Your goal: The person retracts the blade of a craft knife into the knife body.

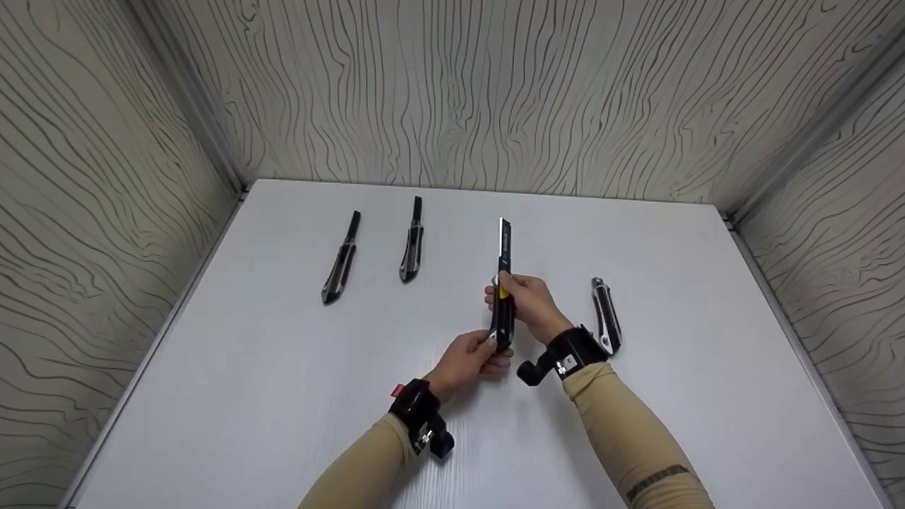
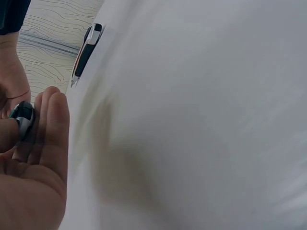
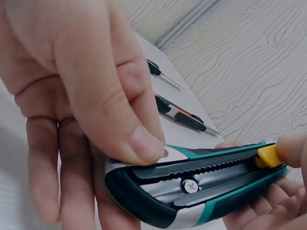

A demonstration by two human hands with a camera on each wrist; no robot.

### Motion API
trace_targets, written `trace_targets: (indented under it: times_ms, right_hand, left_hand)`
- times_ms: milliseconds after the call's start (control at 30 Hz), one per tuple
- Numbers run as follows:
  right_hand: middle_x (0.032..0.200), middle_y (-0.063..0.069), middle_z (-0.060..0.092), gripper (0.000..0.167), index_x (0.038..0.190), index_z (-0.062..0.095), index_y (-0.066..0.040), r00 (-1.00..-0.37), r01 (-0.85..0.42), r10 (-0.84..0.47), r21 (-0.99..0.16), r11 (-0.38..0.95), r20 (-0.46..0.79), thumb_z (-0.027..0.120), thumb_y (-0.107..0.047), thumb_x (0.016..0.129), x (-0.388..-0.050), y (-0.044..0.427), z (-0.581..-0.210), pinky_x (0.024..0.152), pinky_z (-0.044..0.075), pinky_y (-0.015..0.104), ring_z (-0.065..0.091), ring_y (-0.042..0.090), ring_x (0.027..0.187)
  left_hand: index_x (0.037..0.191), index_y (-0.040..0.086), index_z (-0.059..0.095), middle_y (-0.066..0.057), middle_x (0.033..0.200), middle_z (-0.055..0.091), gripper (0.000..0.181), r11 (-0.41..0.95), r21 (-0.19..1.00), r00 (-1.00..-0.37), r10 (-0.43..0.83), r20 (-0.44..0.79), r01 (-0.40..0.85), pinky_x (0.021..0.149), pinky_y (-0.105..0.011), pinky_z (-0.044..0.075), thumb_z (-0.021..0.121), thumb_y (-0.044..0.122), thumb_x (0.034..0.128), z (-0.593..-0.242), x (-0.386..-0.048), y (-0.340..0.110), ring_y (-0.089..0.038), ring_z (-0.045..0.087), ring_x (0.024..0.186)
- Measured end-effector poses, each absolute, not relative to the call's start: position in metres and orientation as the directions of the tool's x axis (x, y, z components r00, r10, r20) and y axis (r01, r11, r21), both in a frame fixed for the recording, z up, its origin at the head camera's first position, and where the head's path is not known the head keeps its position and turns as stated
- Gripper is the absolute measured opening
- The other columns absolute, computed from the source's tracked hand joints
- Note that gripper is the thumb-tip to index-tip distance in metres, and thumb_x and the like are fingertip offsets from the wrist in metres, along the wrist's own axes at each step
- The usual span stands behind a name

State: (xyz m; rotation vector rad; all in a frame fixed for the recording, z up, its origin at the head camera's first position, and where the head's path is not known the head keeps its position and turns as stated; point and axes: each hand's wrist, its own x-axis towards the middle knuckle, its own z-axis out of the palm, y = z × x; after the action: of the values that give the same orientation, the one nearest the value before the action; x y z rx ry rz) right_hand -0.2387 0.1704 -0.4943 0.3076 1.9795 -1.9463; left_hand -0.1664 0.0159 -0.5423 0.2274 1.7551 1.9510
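Note:
Both hands hold one utility knife [image 1: 503, 318] above the table, its long blade [image 1: 505, 240] extended toward the back wall. The left hand [image 1: 466, 362] pinches the rear end, thumb on top and fingers beneath. The right hand [image 1: 537, 304] grips the front of the handle. In the right wrist view, its thumb [image 3: 293, 149] lies against the yellow slider [image 3: 268, 156] at the far end of the handle's toothed slot. The handle there is black, green and silver with a screw near the butt. In the left wrist view only the knife's butt [image 2: 23, 114] shows.
Two knives, one at the left [image 1: 341, 263] and another at the back [image 1: 412, 244], lie with blades out. Beside the right wrist lies a knife [image 1: 606, 314] with no blade showing. Wood-patterned walls [image 1: 452, 92] enclose the white table [image 1: 283, 424] at the back and sides.

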Motion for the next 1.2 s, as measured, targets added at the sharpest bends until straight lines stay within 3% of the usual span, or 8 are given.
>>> trace_targets:
  times_ms: [333,800,1200]
  right_hand:
    - [0.112,0.014,0.069,0.042,0.128,0.054,0.003,-0.934,0.349,-0.063,-0.935,0.068,-0.353,0.049,-0.029,0.103,-0.2378,0.1685,-0.4963,0.087,0.058,0.028,0.070,0.015,0.095]
    - [0.108,0.013,0.069,0.038,0.127,0.053,0.004,-0.939,0.337,-0.058,-0.940,0.055,-0.340,0.050,-0.025,0.103,-0.2367,0.1673,-0.4971,0.086,0.058,0.029,0.070,0.015,0.093]
    - [0.117,0.016,0.067,0.034,0.129,0.052,0.003,-0.937,0.336,-0.076,-0.940,0.060,-0.340,0.049,-0.019,0.103,-0.2362,0.1678,-0.4981,0.089,0.057,0.028,0.069,0.015,0.097]
  left_hand:
    - [0.120,-0.008,0.056,-0.027,0.114,0.067,0.030,-0.030,0.970,-0.859,0.471,-0.201,-0.243,0.091,-0.040,0.057,0.040,0.012,0.1049,-0.5412,-0.1662,0.0163,-0.032,0.069,0.103]
    - [0.117,-0.005,0.059,-0.021,0.112,0.069,0.028,-0.013,0.963,-0.858,0.456,-0.234,-0.270,0.091,-0.038,0.057,0.041,0.013,0.1048,-0.5412,-0.1663,0.0167,-0.026,0.070,0.100]
    - [0.117,-0.007,0.059,-0.024,0.112,0.068,0.029,-0.018,0.967,-0.862,0.458,-0.218,-0.254,0.090,-0.038,0.058,0.040,0.013,0.1049,-0.5432,-0.1663,0.0168,-0.024,0.071,0.098]
